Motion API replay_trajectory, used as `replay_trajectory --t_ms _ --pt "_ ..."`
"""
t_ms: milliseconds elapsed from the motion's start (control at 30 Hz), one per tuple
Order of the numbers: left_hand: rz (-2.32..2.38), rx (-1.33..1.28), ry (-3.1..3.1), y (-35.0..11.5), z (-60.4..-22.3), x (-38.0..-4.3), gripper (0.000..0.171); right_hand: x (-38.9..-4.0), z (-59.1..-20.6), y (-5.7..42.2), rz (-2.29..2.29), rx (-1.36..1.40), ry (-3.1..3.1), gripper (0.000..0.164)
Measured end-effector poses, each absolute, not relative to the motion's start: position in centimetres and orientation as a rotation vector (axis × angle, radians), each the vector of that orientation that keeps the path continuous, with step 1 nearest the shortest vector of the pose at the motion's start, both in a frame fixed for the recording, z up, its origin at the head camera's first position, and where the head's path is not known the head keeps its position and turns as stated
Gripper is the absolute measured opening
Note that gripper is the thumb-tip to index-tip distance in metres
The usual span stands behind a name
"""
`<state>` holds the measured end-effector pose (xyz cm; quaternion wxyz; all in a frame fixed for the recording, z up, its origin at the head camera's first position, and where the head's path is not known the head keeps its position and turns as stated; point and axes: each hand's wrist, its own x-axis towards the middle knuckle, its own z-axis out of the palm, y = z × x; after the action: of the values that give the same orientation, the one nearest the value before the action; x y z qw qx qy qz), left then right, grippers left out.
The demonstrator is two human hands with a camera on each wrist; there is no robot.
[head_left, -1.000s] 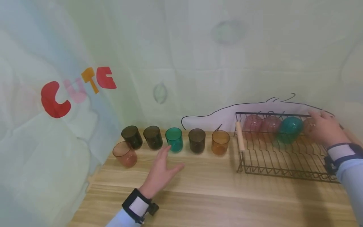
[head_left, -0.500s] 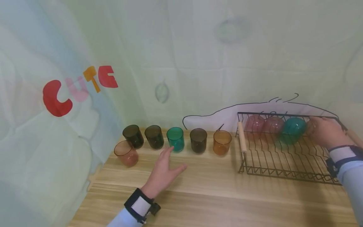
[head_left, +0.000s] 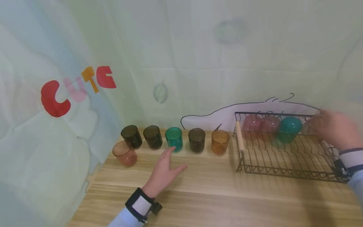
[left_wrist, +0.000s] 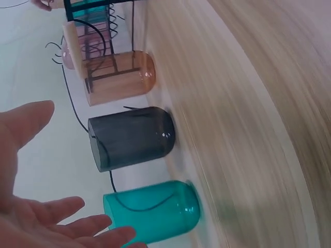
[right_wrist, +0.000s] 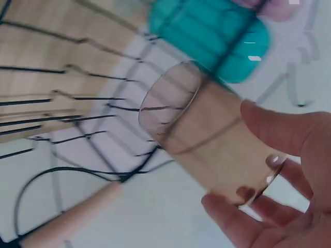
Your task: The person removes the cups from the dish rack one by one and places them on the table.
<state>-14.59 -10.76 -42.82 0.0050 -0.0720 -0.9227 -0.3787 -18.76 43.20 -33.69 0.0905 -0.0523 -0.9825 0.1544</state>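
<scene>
In the right wrist view my right hand [right_wrist: 289, 181] grips a pale brown glass tumbler [right_wrist: 207, 134] by its base, thumb on one side and fingers on the other. The tumbler's mouth points down toward the wire dish rack [right_wrist: 98, 132]; in the head view it is tilted and partly covered by the hand. A teal tumbler [head_left: 290, 128] stands upside down in the rack beside it. My left hand [head_left: 163, 171] hovers with spread fingers, holding nothing, in front of an upright teal tumbler [head_left: 174, 140]. Whether its fingertips touch that tumbler I cannot tell.
Two pink tumblers [head_left: 252, 123] stand upside down in the rack's back row. Along the wall stand dark tumblers [head_left: 196, 140] and an amber tumbler [head_left: 220, 142]. A pink tumbler [head_left: 125, 154] is at the front left. The rack has a wooden handle [head_left: 239, 135].
My right hand has shifted right, away from the teal tumbler in the rack, and the pale brown tumbler now leans toward it. The left hand has barely moved.
</scene>
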Motion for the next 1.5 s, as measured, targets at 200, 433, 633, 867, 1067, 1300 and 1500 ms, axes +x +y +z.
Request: replay_trajectory --t_ms 200,433,633,867,1067,1300,1500 --pt "-1.336 -0.188 -2.833 -10.3 -42.4 -14.4 0.094 -16.9 -31.4 40.4 0.464 -0.132 -2.707 0.032" --pt "-1.470 -0.159 -2.780 -9.8 -41.7 -14.4 0.089 -15.2 -29.5 35.2 0.517 -0.004 -2.477 0.058" --pt "-1.720 -0.146 -2.678 -9.0 -40.7 -14.6 0.082 -15.1 -30.0 30.2 0.737 0.075 -2.430 0.070" --pt "-1.968 -0.050 -2.575 -7.8 -39.6 -14.9 0.090 -14.6 -31.8 24.8 1.042 0.066 -2.376 0.071" --pt "-2.161 -0.030 -2.512 -6.8 -38.9 -15.1 0.094 -14.0 -33.7 21.4 1.289 0.052 -2.383 0.073" --pt "-2.399 -0.071 -2.422 -5.6 -38.3 -15.1 0.092 -13.5 -34.4 18.5 1.460 0.096 -2.341 0.067" --pt "-2.595 -0.132 -2.338 -4.8 -37.7 -15.4 0.091 -12.8 -34.5 16.7 1.516 0.171 -2.326 0.064"
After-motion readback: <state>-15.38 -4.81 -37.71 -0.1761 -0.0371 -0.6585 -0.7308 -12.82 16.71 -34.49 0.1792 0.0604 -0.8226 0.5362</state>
